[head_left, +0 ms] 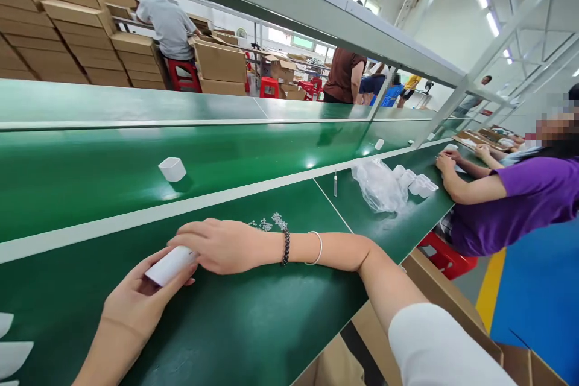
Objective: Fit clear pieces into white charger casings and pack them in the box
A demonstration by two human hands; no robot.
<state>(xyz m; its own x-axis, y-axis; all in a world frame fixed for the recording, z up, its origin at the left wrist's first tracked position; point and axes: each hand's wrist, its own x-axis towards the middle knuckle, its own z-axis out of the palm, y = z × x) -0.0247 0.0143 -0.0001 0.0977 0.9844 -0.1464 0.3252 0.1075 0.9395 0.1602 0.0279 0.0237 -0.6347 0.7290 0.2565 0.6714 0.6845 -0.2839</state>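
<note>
A small white plastic box-like part (170,265) is held between my two hands above the green work surface. My left hand (140,289) wraps round it from below, thumb along one side and fingers along the other. Over its far end, my right hand (217,244) presses with bent fingers; its fingertips are partly hidden. Small clear pieces (271,221) lie scattered on the table just beyond my right wrist. Several white parts (13,350) show at the lower left edge, cut off by the frame.
A white cup-like part (172,169) stands on the green conveyor belt (81,175). Right of my hands lie a clear plastic bag (380,184), more white parts (423,186) and a thin pen-like tool (335,184). A co-worker in purple (520,205) sits at right. Cardboard boxes (434,289) stand below the edge.
</note>
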